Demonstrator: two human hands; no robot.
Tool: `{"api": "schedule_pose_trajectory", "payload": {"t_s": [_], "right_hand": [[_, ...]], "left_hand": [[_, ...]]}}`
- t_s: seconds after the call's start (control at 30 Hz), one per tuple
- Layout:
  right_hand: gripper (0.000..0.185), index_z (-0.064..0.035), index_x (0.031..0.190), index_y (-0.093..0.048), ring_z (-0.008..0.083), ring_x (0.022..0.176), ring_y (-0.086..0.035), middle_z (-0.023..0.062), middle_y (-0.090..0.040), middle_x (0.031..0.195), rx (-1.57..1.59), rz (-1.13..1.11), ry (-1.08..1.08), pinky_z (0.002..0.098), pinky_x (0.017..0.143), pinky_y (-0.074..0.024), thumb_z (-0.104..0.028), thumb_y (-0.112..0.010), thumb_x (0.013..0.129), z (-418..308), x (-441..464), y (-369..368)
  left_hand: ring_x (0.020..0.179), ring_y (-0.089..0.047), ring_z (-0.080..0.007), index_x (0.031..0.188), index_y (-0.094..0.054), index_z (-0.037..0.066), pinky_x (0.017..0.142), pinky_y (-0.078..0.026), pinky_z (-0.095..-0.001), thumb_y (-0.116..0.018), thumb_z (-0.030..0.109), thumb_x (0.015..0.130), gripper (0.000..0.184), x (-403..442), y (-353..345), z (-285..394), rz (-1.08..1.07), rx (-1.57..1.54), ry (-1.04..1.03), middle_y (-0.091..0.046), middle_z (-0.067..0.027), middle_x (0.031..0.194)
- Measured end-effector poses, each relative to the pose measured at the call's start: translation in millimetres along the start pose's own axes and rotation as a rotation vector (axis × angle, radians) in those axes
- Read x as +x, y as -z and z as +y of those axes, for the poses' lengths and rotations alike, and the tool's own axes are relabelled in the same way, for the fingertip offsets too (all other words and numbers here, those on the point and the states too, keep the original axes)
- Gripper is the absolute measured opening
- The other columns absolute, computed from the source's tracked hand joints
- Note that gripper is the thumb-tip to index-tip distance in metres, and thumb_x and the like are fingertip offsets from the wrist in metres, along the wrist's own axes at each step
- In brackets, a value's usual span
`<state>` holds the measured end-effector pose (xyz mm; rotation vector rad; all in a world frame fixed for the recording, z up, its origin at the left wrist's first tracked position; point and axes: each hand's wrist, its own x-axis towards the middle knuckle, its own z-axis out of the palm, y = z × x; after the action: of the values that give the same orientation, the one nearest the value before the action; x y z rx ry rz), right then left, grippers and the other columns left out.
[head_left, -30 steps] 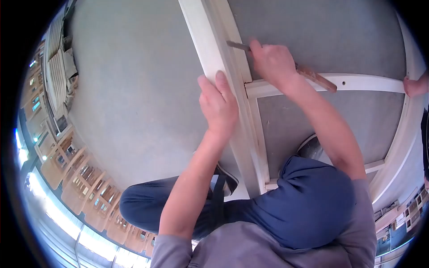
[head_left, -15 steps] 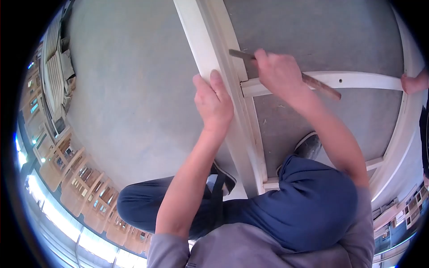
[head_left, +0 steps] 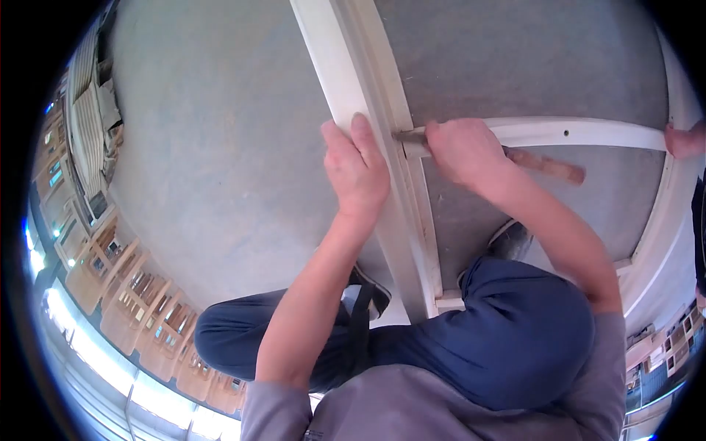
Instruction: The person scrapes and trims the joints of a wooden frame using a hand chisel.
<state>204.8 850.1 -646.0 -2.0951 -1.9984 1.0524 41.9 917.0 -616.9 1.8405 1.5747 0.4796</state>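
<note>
My left hand point(head_left: 357, 167) is wrapped around the long white frame rail point(head_left: 329, 59), thumb on top. In my right hand point(head_left: 467, 151) is a chisel point(head_left: 553, 167), gripped by its metal blade with the wooden handle sticking out behind my wrist. The chisel's tip is at the corner where the white crossbar point(head_left: 610, 134) meets the long rail. Whether the tip touches the wood I cannot tell. My fingers hide most of the blade and part of the crossbar's end.
Another person's hand point(head_left: 685, 141) rests on the frame's far side rail at the right. Grey floor point(head_left: 213, 169) lies under the frame. My shoe point(head_left: 511, 241) is inside a frame opening. Stacked wooden pieces point(head_left: 140, 316) and flattened cardboard point(head_left: 90, 132) line the left side.
My right hand has brought the chisel down toward me, its tip going from above the crossbar to the joint. My left hand keeps its hold on the rail.
</note>
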Motion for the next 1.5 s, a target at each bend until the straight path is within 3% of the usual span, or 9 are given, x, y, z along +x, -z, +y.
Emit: {"api": "schedule_pose_trajectory", "payload": {"t_s": [0.07, 0.17, 0.2, 0.4, 0.63, 1.0, 1.1, 1.3, 1.5], "right_hand": [[0.029, -0.0009, 0.117, -0.063, 0.0393, 0.075, -0.07, 0.0221, -0.068, 0.074, -0.017, -0.136, 0.044, 0.0502, 0.067, -0.0552, -0.015, -0.063, 0.092, -1, -9, 18], [0.044, -0.0144, 0.136, -0.06, 0.0379, 0.076, -0.069, 0.0209, -0.068, 0.075, 0.082, 0.084, 0.036, 0.0489, 0.068, -0.0555, -0.011, -0.062, 0.092, 2, 1, 34], [0.055, -0.0265, 0.141, -0.059, 0.0366, 0.073, -0.067, 0.0195, -0.066, 0.073, 0.085, 0.141, 0.067, 0.0478, 0.067, -0.0555, -0.007, -0.062, 0.09, 5, 6, 28], [0.058, -0.0274, 0.14, -0.06, 0.035, 0.069, -0.067, 0.0181, -0.062, 0.073, -0.106, 0.145, 0.14, 0.046, 0.064, -0.0556, -0.006, -0.06, 0.086, 20, 20, 18], [0.048, -0.026, 0.137, -0.063, 0.0343, 0.069, -0.068, 0.0183, -0.062, 0.076, -0.202, 0.145, 0.207, 0.0425, 0.06, -0.0567, -0.011, -0.056, 0.092, 13, 28, 28], [0.037, -0.0252, 0.13, -0.069, 0.034, 0.073, -0.071, 0.0175, -0.066, 0.083, -0.231, 0.042, 0.155, 0.0422, 0.06, -0.0582, -0.018, -0.057, 0.096, -2, 39, 40], [0.042, -0.028, 0.13, -0.068, 0.0317, 0.069, -0.069, 0.0157, -0.064, 0.08, -0.254, -0.001, 0.171, 0.042, 0.059, -0.0572, -0.016, -0.062, 0.09, 8, 47, 41], [0.06, -0.0376, 0.127, -0.069, 0.0279, 0.062, -0.064, 0.0101, -0.06, 0.074, -0.134, 0.204, 0.353, 0.0412, 0.055, -0.0536, -0.012, -0.073, 0.073, 47, 49, 15], [0.057, -0.0381, 0.123, -0.071, 0.027, 0.062, -0.063, 0.009, -0.058, 0.072, 0.016, 0.343, 0.381, 0.0402, 0.052, -0.0522, -0.009, -0.071, 0.074, 50, 29, 4]], "left_hand": [[0.071, -0.063, -0.0466, 0.1, -0.045, -0.003, 0.064, -0.047, -0.0516, -0.046, 0.036, 0.108, 0.04, 3, -1, 3, -0.013, -0.023, 0.008, -0.063, -0.0261, 0.077], [0.07, -0.063, -0.0459, 0.1, -0.045, -0.003, 0.064, -0.048, -0.0505, -0.045, 0.037, 0.108, 0.041, -1, 4, 2, -0.041, -0.052, 0.046, -0.064, -0.0258, 0.076], [0.07, -0.063, -0.0456, 0.1, -0.044, -0.003, 0.063, -0.048, -0.05, -0.045, 0.038, 0.108, 0.042, -1, 4, -1, -0.046, -0.053, 0.028, -0.064, -0.0256, 0.076], [0.069, -0.064, -0.0434, 0.099, -0.044, -0.003, 0.063, -0.049, -0.0481, -0.045, 0.038, 0.108, 0.042, 2, 2, 1, -0.053, -0.083, 0.03, -0.063, -0.0238, 0.074], [0.066, -0.063, -0.0408, 0.098, -0.044, -0.002, 0.062, -0.048, -0.0472, -0.046, 0.038, 0.108, 0.042, 4, 4, -3, -0.063, -0.081, 0.0, -0.062, -0.0226, 0.072], [0.077, -0.063, -0.0337, 0.106, -0.046, -0.003, 0.072, -0.05, -0.0427, -0.045, 0.035, 0.108, 0.038, 2, 11, 5, -0.129, -0.14, 0.061, -0.064, -0.0216, 0.088], [0.078, -0.063, -0.0321, 0.107, -0.046, -0.003, 0.072, -0.05, -0.0421, -0.044, 0.033, 0.109, 0.037, 6, 9, 5, -0.146, -0.136, 0.094, -0.064, -0.0211, 0.089], [0.076, -0.063, -0.0313, 0.106, -0.047, -0.003, 0.071, -0.05, -0.0421, -0.044, 0.033, 0.109, 0.036, 4, 10, 3, -0.128, -0.119, 0.032, -0.064, -0.021, 0.087], [0.073, -0.064, -0.0332, 0.104, -0.048, -0.002, 0.068, -0.05, -0.0427, -0.045, 0.035, 0.108, 0.037, 5, 7, -8, -0.108, -0.142, -0.024, -0.064, -0.0203, 0.081]]}}
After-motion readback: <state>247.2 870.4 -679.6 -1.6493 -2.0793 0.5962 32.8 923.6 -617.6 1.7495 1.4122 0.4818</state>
